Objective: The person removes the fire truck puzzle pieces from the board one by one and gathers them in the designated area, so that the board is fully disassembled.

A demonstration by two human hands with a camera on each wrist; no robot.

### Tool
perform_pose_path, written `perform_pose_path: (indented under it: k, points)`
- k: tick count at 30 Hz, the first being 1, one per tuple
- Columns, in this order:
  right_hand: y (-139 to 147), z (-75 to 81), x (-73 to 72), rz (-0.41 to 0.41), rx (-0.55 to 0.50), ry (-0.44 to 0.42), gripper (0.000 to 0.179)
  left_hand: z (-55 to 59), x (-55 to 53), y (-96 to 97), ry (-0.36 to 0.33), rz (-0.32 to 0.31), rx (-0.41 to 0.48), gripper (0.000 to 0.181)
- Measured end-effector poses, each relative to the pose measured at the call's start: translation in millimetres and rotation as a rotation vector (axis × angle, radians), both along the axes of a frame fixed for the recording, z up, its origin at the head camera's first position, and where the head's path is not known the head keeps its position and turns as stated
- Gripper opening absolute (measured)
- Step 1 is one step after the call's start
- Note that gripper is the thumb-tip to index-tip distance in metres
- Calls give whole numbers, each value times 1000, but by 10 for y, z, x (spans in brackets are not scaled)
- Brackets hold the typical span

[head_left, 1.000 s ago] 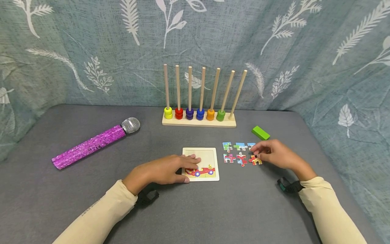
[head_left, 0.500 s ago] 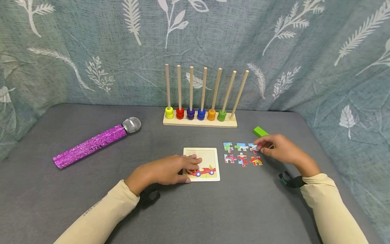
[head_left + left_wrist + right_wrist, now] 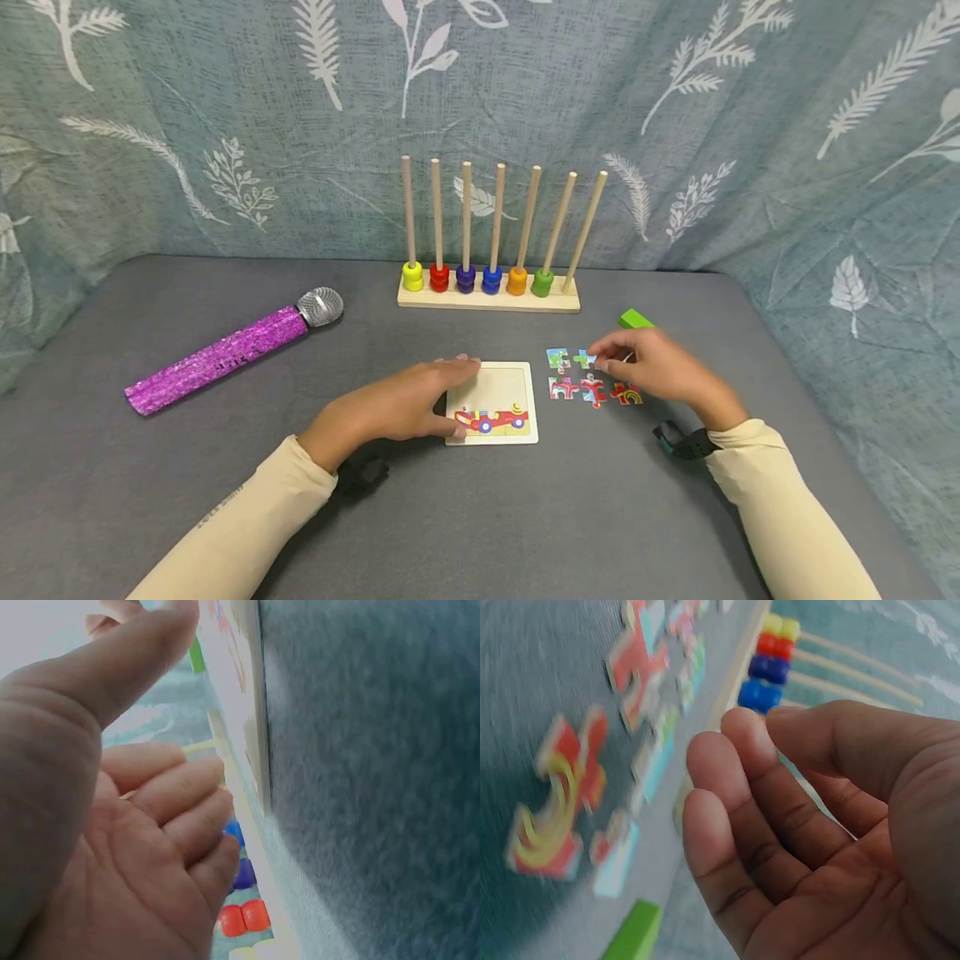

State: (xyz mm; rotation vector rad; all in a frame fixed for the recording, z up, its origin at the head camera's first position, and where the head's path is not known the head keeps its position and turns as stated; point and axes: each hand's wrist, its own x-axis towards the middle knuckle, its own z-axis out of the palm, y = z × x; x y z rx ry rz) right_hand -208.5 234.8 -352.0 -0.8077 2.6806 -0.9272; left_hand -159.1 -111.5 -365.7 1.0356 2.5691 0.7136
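Your puzzle pieces (image 3: pixel 592 392) lie in two rows on the gray table (image 3: pixel 480 525), just right of the wooden tray (image 3: pixel 506 385), whose lower part shows a red car (image 3: pixel 491 421). They look thin, light and stiff, probably easy to skid across the cloth, their knobs the likeliest bits to chip; a pinch on opposite edges should lift one best. The tray seems light too, so steady it by its raised rim.

There's your right hand (image 3: pixel 660 365) over the upper row, fingers bent loosely, side by side, nothing visible between thumb and fingertips. Your left hand (image 3: pixel 405 407) spans the tray's left edge, thumb apart from the fingers; whether they press, you can't tell here.

Farther out: a green block (image 3: pixel 635 318), the bead rack (image 3: pixel 487 302), and a purple microphone (image 3: pixel 232 350) with dark marks, too small to read. Lettering on your left sleeve (image 3: pixel 247 508) is illegible too.
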Motion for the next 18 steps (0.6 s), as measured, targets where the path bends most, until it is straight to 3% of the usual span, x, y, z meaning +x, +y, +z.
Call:
perform_pose_path:
  k: [8,13,18]
  points:
    - [-214,-4,41,35,-35,-52,17,-11,-27,-40,33,55,-81,91]
    - [-346,-15,57,62,-79,-79,16,-16,-1,-72,78,57,-174,89]
    - [-474,-43,74,130,-119,-93,17,-34,26,-94,59,35,-224,86]
